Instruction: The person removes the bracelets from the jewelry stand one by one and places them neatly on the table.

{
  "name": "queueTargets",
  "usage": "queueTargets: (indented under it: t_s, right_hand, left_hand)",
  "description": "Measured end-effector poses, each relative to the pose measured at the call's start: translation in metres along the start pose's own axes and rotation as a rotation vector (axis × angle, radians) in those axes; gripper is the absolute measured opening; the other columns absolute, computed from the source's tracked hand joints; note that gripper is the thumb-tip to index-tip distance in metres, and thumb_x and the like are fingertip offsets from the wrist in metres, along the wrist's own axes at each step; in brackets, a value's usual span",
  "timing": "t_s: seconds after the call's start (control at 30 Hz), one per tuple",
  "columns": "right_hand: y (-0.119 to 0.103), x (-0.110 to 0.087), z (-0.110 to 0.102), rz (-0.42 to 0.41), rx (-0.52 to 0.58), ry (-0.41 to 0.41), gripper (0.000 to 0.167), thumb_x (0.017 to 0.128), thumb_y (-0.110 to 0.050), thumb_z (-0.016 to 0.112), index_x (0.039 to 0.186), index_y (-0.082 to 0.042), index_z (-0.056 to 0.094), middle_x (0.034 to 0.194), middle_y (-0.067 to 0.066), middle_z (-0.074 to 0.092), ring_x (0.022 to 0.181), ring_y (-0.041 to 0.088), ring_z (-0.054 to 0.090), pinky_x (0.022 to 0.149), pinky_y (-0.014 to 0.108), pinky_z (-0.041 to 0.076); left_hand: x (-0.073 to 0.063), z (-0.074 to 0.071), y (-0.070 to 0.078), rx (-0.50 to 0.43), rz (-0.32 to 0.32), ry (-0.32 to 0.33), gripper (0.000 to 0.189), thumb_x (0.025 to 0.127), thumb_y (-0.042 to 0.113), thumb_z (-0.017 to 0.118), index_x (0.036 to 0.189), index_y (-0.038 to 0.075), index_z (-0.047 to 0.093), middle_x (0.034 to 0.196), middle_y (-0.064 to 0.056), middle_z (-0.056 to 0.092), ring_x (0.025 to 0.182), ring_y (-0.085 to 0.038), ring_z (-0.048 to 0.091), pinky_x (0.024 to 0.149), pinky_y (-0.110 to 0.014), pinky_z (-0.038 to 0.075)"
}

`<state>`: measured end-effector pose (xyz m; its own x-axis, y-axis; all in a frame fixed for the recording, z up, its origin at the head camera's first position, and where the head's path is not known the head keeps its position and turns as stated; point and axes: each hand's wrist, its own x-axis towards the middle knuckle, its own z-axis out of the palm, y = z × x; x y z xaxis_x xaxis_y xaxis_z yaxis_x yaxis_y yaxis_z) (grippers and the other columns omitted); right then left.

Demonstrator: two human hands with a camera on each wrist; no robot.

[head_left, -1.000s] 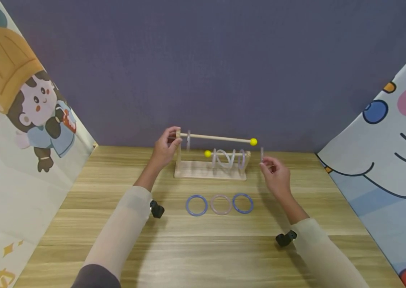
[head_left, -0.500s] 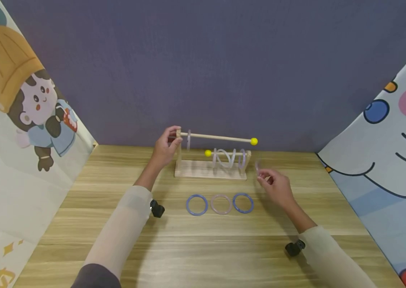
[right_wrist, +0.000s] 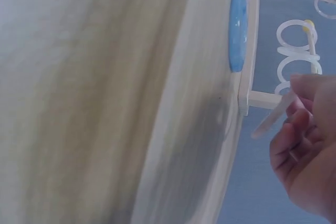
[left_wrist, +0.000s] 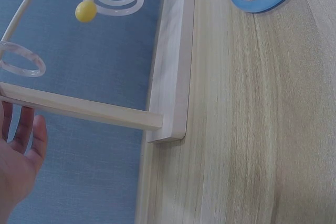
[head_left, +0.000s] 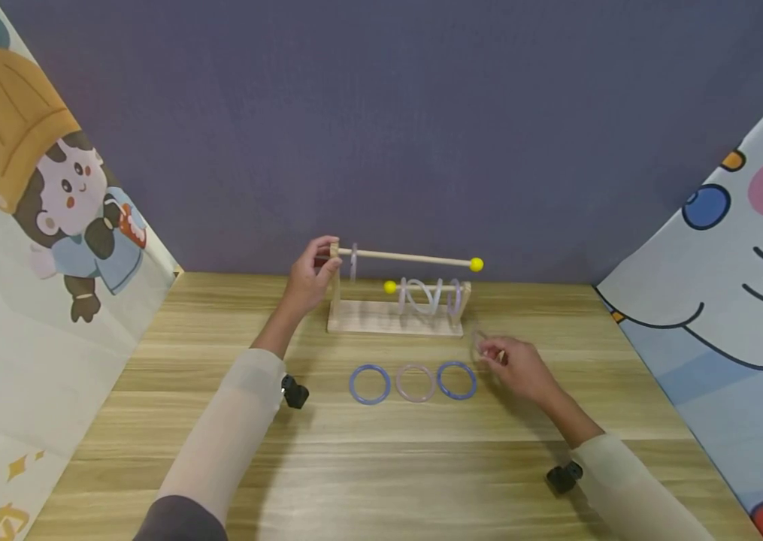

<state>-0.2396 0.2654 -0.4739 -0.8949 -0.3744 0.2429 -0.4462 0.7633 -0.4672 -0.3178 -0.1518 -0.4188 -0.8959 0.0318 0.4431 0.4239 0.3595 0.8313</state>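
Note:
My left hand grips the top of the tall left post of a wooden ring rack. Between the thumb and fingers of my right hand a pale translucent ring is pinched, held off the rack's right end. One pale ring hangs near the post on the upper rod, which ends in a yellow ball. Several pale and lilac rings hang on the lower rod, whose yellow ball points left.
In front of the rack a blue ring, a pale pink ring and another blue ring lie in a row on the wood-grain table. A dark wall panel stands close behind the rack, with printed panels at both sides.
My right hand has come down and toward me with the pale ring, from beside the upper rod's ball to lower by the rack's right end. My left hand stays on the post.

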Motion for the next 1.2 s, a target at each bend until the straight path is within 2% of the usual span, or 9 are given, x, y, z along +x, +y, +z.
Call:
queueTargets:
  t_s: [0.2, 0.47, 0.77, 1.0, 1.2]
  right_hand:
    - [0.002, -0.005, 0.000, -0.020, -0.034, -0.092, 0.015, 0.088, -0.006, 0.076, 0.103, -0.003, 0.074, 0.081, 0.000, 0.070, 0.068, 0.005, 0.057, 0.061, 0.021, 0.051]
    - [0.004, -0.008, -0.003, -0.037, -0.084, -0.168, 0.016, 0.088, -0.008, 0.075, 0.105, -0.006, 0.075, 0.081, -0.003, 0.070, 0.072, 0.006, 0.060, 0.065, 0.023, 0.052]
    - [0.005, -0.015, -0.006, -0.070, -0.135, -0.208, 0.015, 0.087, -0.010, 0.077, 0.102, -0.007, 0.075, 0.080, -0.006, 0.069, 0.072, 0.005, 0.059, 0.065, 0.024, 0.051]
    - [0.009, -0.018, -0.005, -0.049, -0.161, -0.254, 0.015, 0.086, -0.013, 0.079, 0.101, -0.010, 0.075, 0.078, -0.009, 0.066, 0.072, 0.003, 0.057, 0.065, 0.024, 0.050]
    - [0.012, -0.021, -0.002, -0.008, -0.131, -0.287, 0.014, 0.085, -0.016, 0.081, 0.098, -0.015, 0.076, 0.076, -0.014, 0.064, 0.070, -0.001, 0.054, 0.064, 0.022, 0.047]
  left_hand:
    - [0.000, -0.001, 0.001, 0.001, -0.002, 0.000, 0.040, 0.102, 0.008, 0.061, 0.141, 0.009, 0.053, 0.125, -0.026, 0.063, 0.110, -0.043, 0.064, 0.097, -0.054, 0.052]
    - [-0.001, -0.001, 0.000, 0.018, -0.003, 0.008, 0.041, 0.102, 0.018, 0.062, 0.141, 0.011, 0.052, 0.124, -0.024, 0.064, 0.109, -0.042, 0.065, 0.096, -0.052, 0.053]
    - [0.001, 0.000, 0.000, 0.003, -0.006, 0.009, 0.040, 0.102, 0.010, 0.062, 0.141, 0.009, 0.052, 0.124, -0.025, 0.064, 0.108, -0.042, 0.065, 0.092, -0.052, 0.055]
    - [0.000, 0.000, 0.000, 0.003, -0.009, 0.011, 0.040, 0.102, 0.016, 0.063, 0.140, 0.010, 0.053, 0.124, -0.025, 0.065, 0.109, -0.042, 0.065, 0.094, -0.052, 0.054]
    - [0.000, 0.000, 0.000, -0.004, -0.015, 0.009, 0.040, 0.102, 0.019, 0.063, 0.140, 0.010, 0.053, 0.124, -0.025, 0.065, 0.108, -0.043, 0.065, 0.094, -0.052, 0.054]
